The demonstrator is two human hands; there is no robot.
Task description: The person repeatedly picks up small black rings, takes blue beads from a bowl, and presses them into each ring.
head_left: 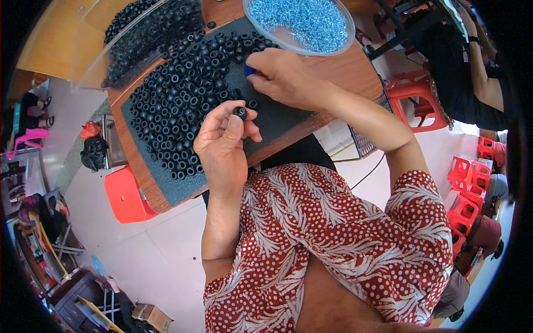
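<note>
My left hand [222, 145] pinched one black ring [241, 112] by its rim at my fingertips; it looked light, rubbery, easy to drop. My right hand [283, 77], just beyond, gripped something blue [249, 70].

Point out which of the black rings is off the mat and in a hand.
The ring pinched at the fingers of the left hand. All the other rings lie loose on the dark mat or in the clear tray.
</note>
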